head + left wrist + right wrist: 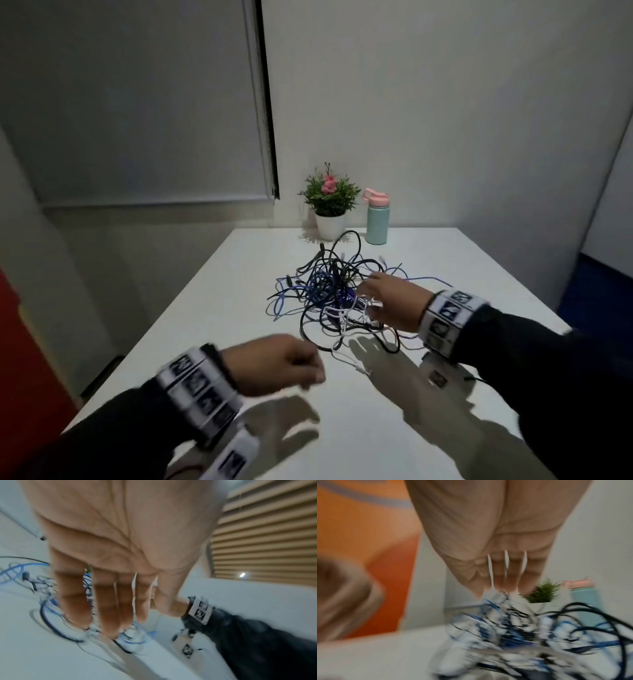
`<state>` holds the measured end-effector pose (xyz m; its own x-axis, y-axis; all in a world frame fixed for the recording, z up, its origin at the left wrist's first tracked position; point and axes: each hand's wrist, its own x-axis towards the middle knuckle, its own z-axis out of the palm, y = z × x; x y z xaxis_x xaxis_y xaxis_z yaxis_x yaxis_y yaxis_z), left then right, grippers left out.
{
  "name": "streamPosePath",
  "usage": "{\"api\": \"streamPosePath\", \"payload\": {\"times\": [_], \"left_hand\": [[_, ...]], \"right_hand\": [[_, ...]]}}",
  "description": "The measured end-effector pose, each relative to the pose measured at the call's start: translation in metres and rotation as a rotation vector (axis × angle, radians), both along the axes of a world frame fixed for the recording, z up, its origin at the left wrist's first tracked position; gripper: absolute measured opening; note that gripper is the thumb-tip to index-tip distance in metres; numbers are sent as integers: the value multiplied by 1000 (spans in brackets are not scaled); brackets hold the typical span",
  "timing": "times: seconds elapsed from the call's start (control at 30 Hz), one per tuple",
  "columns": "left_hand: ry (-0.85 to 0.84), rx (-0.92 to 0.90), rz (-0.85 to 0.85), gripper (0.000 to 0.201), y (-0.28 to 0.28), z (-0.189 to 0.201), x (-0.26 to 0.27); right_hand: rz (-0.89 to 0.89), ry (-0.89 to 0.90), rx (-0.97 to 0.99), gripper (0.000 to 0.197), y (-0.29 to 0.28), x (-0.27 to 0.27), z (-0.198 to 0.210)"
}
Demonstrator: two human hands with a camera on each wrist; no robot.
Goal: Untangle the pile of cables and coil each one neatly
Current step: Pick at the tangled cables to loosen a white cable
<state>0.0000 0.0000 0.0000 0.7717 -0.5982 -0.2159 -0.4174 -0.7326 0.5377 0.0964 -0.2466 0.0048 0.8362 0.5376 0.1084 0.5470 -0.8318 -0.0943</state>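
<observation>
the pile of cables (334, 294) lay in the middle of the white table (219, 308), black, blue and white strands knotted together, nothing coiled yet. my right hand (394, 303) reached over its near right side with fingers (498, 574) straight and close together, tips at the white strands, i think to find a loose end; whether they pinched one i could not tell. my left hand (274, 363) hovered short of the pile, fingers loosely curled around nothing, likely ready to steady the heap.
</observation>
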Motion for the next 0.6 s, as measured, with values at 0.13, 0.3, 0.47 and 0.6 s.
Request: {"api": "streamPosePath", "payload": {"times": [0.13, 0.3, 0.47, 0.6], "left_hand": [[-237, -45, 229, 14, -23, 1, 60], [-287, -259, 423, 46, -24, -11, 88], [-437, -326, 393, 73, -30, 10, 93], [-283, -494, 311, 49, -50, 22, 83]], "right_hand": [[-178, -111, -334, 46, 19, 40, -2], [-200, -23, -77, 18, 18, 56, -6], [-27, 92, 679, 16, 15, 39, 34], [90, 199, 948, 19, 20, 15, 63]]}}
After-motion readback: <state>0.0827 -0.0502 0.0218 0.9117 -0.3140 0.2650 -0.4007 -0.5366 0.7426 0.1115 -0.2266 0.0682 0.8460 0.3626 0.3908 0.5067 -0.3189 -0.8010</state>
